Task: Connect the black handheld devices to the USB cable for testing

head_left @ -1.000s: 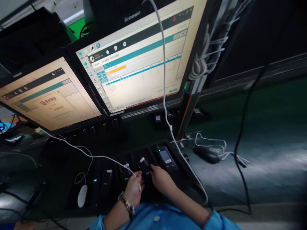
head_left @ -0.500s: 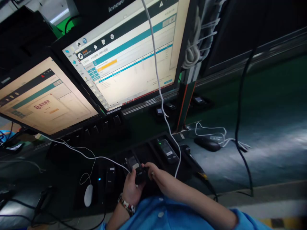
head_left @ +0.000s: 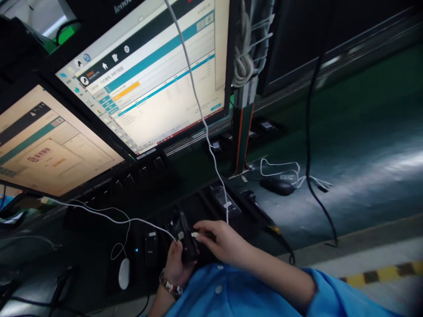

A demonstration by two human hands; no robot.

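My left hand (head_left: 177,266), with a beaded bracelet at the wrist, is closed around a dark handheld device (head_left: 185,240) held tilted at the front of the bench. A thin white cable (head_left: 145,219) runs from the left to the device beside my left thumb. My right hand (head_left: 220,237) pinches a small white cable plug (head_left: 195,235) at the device's right side; whether it touches the device I cannot tell. Another white cable (head_left: 198,103) hangs from above and passes behind my right hand. A similar device (head_left: 226,201) lies in the dark tray behind.
Two lit monitors (head_left: 158,88) stand at the back. A white mouse (head_left: 124,274) and a black device (head_left: 151,248) lie left, a black mouse (head_left: 277,186) right. A black corded tool (head_left: 259,209) lies beside the tray, and a black cable (head_left: 309,132) hangs at right.
My right hand has drawn slightly away from the device, and the white plug now shows between its fingers. The device has turned more on its side in my left hand. The view has shifted.
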